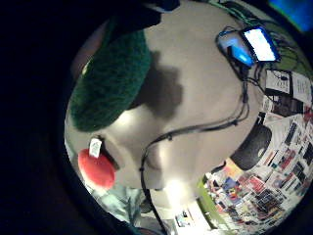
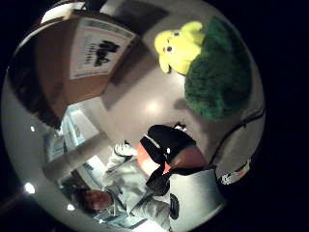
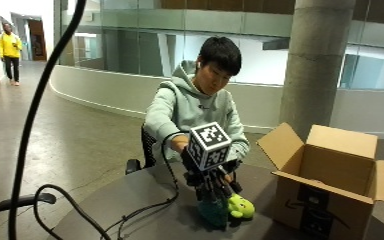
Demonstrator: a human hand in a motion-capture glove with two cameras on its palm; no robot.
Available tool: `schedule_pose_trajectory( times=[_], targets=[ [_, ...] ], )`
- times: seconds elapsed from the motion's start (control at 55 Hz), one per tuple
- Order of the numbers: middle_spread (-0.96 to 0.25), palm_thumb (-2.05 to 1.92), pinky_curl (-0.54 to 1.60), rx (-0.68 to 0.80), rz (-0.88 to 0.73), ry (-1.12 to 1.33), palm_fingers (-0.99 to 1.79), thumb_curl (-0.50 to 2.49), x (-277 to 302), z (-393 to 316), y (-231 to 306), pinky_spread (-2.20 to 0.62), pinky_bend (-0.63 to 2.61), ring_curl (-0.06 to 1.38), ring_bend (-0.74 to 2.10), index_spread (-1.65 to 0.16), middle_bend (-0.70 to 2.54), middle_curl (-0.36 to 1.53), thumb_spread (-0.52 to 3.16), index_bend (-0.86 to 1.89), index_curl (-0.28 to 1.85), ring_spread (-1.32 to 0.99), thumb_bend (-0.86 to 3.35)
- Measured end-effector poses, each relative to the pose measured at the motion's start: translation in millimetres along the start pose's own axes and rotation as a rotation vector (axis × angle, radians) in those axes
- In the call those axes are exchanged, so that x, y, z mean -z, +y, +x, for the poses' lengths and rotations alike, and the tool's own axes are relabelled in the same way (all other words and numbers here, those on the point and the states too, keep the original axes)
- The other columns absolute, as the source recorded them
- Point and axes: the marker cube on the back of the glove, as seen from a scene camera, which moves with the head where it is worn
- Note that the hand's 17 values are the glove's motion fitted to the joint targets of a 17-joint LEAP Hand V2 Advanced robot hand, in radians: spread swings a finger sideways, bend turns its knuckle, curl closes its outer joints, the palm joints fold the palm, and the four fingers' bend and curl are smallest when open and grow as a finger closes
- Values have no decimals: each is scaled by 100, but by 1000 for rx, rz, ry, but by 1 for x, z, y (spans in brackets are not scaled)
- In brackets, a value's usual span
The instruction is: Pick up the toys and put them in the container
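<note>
Scene: a person sits at a round grey table [image 3: 145,200] and reaches forward with the gloved right hand [image 3: 212,187].
Right hand: it is down over a dark green plush toy [image 3: 213,214] on the table, fingers pointing downward onto its top. Whether the fingers are curled round the toy or only touching it, I cannot tell.
Green plush toy: it stands on the table directly under the hand. Both palm views show its fuzzy green surface close to the palm [image 1: 112,78] [image 2: 219,72].
Yellow plush toy: a small yellow toy [image 3: 240,206] sits on the table touching the green one, on the side toward the box. The thumb side view shows its 2 dark eyes [image 2: 179,46].
Red and black toy: a toy with a red body and black parts [image 2: 166,150] lies on the table near the person, apart from the other 2; the little finger side view shows its red end with a white tag [image 1: 96,168].
Container: an open cardboard box [image 3: 328,180] stands on the table just beside the yellow toy, flaps spread.
Cable: a black cable [image 3: 145,210] runs across the tabletop.
</note>
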Motion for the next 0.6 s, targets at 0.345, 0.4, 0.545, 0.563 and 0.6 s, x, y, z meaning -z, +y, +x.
schedule_pose_trajectory(
  times=[0.345, 0.4, 0.545, 0.563, 0.6],
  targets=[
    [1, 54, 44, -77, 61, 78, 48, 42, -26, 17, -57, -14, 115, 35, 77, -27, 16, 13, 142, 10, 24, -11, 29],
    [-1, 63, 43, -73, 114, 84, 53, 46, -26, 17, -59, -20, 115, 38, 87, -26, 20, 15, 142, 9, 22, -16, 34],
    [-14, 88, 41, -40, 191, 91, 105, 62, -27, 10, -57, -33, 98, 49, 107, -24, 62, 30, 102, 21, 26, -31, 38],
    [-16, 88, 42, -36, 187, 90, 107, 63, -27, 9, -55, -34, 97, 50, 107, -24, 65, 31, 98, 22, 27, -32, 37],
    [-17, 89, 42, -29, 172, 81, 110, 66, -26, 6, -52, -35, 95, 52, 108, -24, 72, 34, 90, 25, 29, -33, 37]
  ],
)
